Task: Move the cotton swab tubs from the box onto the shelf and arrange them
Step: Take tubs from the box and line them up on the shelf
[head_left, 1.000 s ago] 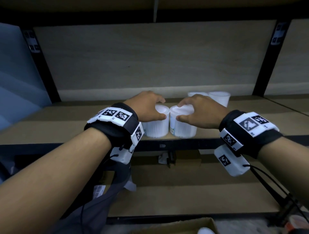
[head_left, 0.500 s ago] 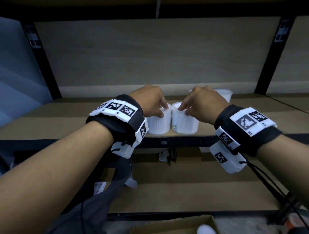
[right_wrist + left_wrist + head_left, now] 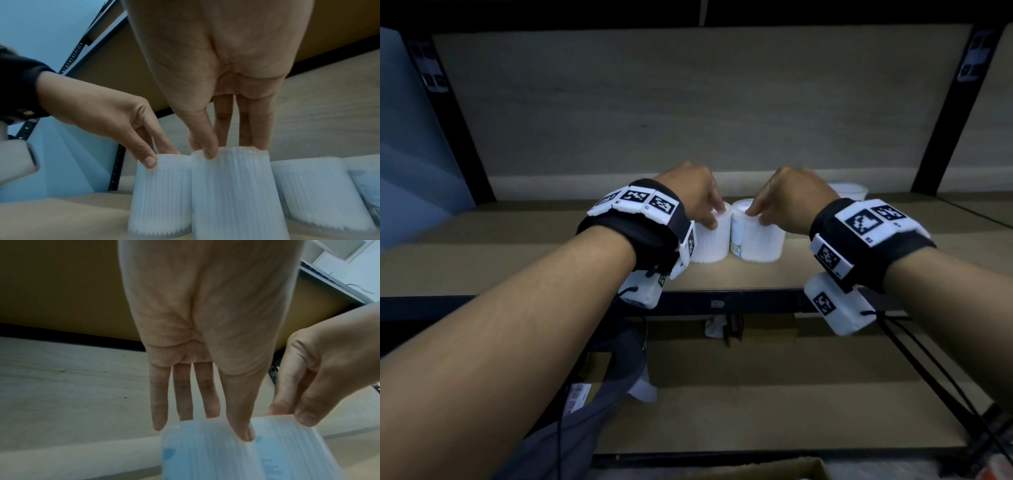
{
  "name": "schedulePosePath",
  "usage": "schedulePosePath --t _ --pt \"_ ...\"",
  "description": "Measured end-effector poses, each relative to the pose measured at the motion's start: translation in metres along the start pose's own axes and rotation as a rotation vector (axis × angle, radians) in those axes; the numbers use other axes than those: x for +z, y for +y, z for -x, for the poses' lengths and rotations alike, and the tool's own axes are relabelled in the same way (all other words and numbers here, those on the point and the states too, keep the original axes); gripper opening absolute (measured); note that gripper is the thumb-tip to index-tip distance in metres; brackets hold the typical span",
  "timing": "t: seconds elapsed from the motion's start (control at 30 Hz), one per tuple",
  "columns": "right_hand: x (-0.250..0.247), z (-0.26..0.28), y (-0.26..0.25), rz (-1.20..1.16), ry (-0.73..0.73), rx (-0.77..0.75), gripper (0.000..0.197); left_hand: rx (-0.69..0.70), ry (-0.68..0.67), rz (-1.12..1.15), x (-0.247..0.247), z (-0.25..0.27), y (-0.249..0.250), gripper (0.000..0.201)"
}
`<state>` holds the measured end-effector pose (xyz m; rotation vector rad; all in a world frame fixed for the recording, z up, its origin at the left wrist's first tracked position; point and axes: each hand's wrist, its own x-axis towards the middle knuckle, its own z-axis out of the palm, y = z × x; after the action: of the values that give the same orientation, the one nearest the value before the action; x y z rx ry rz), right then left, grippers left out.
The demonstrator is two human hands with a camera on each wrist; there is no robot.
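Two white cotton swab tubs stand side by side, touching, near the front of the wooden shelf. My left hand pinches the top rim of the left tub, thumb in front and fingers behind, as the left wrist view shows for the same hand and tub. My right hand pinches the top of the right tub the same way. The right wrist view shows my right hand on its tub beside my left hand.
More tubs stand farther back on the right, close to the right tub. Black uprights frame the bay. A lower shelf lies below, and a cardboard box edge shows at the bottom.
Both hands have slid from covering the lids to pinching the rims. The two tubs have closed their gap and now touch, a little deeper on the shelf.
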<state>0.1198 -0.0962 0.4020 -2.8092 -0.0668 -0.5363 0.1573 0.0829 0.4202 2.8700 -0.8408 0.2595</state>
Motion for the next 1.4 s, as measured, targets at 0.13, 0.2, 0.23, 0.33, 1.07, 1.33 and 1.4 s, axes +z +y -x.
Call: schedulePosePath --t 0.13,0.2,0.23,0.33,1.07,1.33,1.4 --pt "0.006 -0.024 0.005 -0.016 -0.034 0.04 0.027 -0.013 0.004 0.016 0.005 -0.02 -0.008 0.037" --pt "0.008 -0.034 0.008 -0.028 -0.048 0.057 0.029 -0.018 0.005 0.026 0.007 -0.03 -0.012 0.037" --pt "0.009 -0.038 0.01 -0.029 -0.059 0.059 0.026 -0.019 0.008 0.03 0.008 -0.034 -0.014 0.037" --pt "0.01 -0.047 0.012 -0.029 -0.076 0.062 0.022 -0.021 0.007 0.03 0.01 -0.047 -0.019 0.037" --pt "0.028 -0.106 0.031 -0.059 -0.077 0.106 0.025 -0.091 0.074 0.037 0.032 -0.112 -0.045 0.04" --pt "0.04 -0.114 0.037 -0.133 -0.025 0.144 0.023 -0.121 0.111 0.014 0.041 -0.117 -0.043 0.04" --pt "0.043 -0.114 0.037 -0.159 -0.008 0.159 0.022 -0.123 0.102 0.008 0.04 -0.115 -0.042 0.04"
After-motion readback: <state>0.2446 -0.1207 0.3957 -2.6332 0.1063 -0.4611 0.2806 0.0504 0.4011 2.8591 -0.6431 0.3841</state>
